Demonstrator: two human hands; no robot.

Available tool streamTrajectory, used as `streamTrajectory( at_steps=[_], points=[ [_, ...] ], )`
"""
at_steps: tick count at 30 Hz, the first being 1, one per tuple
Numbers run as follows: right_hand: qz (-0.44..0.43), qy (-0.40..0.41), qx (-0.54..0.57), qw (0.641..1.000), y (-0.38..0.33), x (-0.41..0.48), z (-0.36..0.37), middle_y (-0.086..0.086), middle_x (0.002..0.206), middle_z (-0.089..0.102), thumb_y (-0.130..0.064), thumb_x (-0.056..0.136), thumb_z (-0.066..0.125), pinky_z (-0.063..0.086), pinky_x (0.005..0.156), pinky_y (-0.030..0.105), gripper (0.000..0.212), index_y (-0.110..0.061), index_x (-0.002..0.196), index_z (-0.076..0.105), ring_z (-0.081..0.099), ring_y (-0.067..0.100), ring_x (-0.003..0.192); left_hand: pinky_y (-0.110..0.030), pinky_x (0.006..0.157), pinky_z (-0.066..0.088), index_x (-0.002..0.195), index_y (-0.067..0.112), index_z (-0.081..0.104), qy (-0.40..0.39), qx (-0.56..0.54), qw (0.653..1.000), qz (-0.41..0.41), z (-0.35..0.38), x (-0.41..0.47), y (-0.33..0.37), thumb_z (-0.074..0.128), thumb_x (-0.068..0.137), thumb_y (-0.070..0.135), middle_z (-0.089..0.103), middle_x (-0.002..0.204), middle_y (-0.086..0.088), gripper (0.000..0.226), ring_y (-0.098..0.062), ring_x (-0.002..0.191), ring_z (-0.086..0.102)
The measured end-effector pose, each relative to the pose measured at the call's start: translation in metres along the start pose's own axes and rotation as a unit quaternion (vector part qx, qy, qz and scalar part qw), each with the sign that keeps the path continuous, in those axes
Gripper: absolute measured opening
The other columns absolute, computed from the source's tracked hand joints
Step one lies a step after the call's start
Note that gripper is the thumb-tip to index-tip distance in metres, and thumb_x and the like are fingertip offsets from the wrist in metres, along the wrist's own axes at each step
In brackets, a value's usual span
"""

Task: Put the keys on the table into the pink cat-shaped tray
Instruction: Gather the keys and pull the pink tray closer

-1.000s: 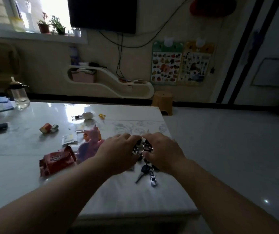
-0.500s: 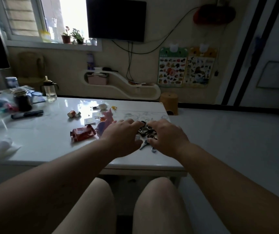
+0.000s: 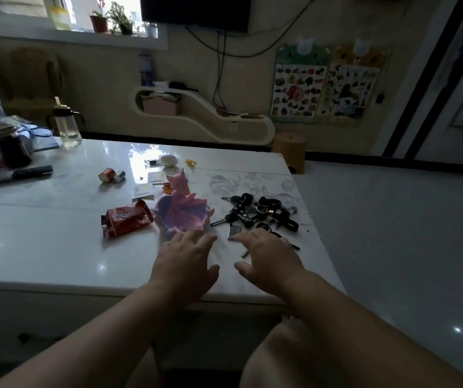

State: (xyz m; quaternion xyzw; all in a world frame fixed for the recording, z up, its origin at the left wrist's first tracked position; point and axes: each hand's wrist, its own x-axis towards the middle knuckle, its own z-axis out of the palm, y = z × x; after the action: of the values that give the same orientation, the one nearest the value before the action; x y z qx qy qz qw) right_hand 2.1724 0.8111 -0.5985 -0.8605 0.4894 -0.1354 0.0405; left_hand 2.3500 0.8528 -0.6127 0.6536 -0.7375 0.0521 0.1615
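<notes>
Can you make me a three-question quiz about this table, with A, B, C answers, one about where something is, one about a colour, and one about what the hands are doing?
1. Where is the pile of keys?
A. inside the cat tray
B. on the table, right of the pink cat-shaped tray
C. on the floor

2. What colour is the snack wrapper left of the tray?
A. red
B. green
C. blue

3. What are the two hands doing?
A. both clutching keys
B. one lifting the tray
C. both open, holding nothing

Answers: 1 B, the keys lie on the white table beside the tray. 2 A, its foil is red. 3 C, the left hand and right hand have spread fingers with nothing in them.
</notes>
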Motion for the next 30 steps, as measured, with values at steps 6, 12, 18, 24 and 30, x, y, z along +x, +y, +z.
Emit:
streamTrajectory(
  at_steps=[6,12,18,24,30],
  points=[
    [-0.027,-0.026,0.006,0.999,-0.004,0.032,0.045,0.000,0.133,0.049,-0.045,0.081,0.054,0.033,0.097,0.044,0.055,-0.031,0.132,0.039,0.045,0.021,0.119,-0.047,0.098,0.038,0.129,0.032,0.039,0.026,-0.046,0.995,-0.081,0.022,0.019,-0.046,0.056,0.075,0.051,0.040,0.142,-0.007,0.060,-0.030,0.128,0.035],
    [-0.040,-0.064,0.018,0.997,-0.007,0.053,0.077,0.003,0.149,0.034,-0.060,0.085,0.037,0.013,0.109,0.051,0.061,-0.033,0.138,0.030,0.022,0.021,0.138,-0.051,0.103,0.029,0.134,0.030,0.033,0.038,-0.071,0.989,-0.120,0.040,0.038,-0.070,0.056,0.073,0.057,0.021,0.149,-0.012,0.071,-0.033,0.134,0.018],
    [-0.038,-0.099,0.019,0.994,-0.006,0.064,0.095,0.001,0.158,0.013,-0.071,0.078,0.016,-0.001,0.112,0.047,0.075,-0.033,0.143,0.017,0.007,0.019,0.144,-0.046,0.101,0.027,0.134,0.025,0.034,0.109,-0.114,0.977,-0.146,0.043,0.052,-0.080,0.065,0.070,0.048,0.016,0.150,-0.012,0.074,-0.031,0.132,0.015],
    [-0.037,-0.113,0.029,0.993,-0.007,0.063,0.096,-0.003,0.158,0.009,-0.071,0.077,0.018,-0.002,0.112,0.040,0.075,-0.036,0.144,0.013,0.003,0.015,0.144,-0.050,0.101,0.032,0.136,0.021,0.033,0.144,-0.234,0.928,-0.250,0.042,0.060,-0.101,0.062,0.078,0.026,0.033,0.142,-0.015,0.066,-0.034,0.130,0.028],
    [-0.031,-0.117,0.029,0.992,-0.007,0.063,0.094,-0.003,0.158,0.010,-0.070,0.079,0.022,-0.001,0.112,0.040,0.073,-0.037,0.143,0.014,0.004,0.015,0.144,-0.034,0.086,0.040,0.134,0.019,0.037,0.173,-0.331,0.892,-0.256,0.054,0.064,-0.102,0.049,0.084,0.010,0.052,0.127,-0.013,0.051,-0.021,0.105,0.049]
  ],
)
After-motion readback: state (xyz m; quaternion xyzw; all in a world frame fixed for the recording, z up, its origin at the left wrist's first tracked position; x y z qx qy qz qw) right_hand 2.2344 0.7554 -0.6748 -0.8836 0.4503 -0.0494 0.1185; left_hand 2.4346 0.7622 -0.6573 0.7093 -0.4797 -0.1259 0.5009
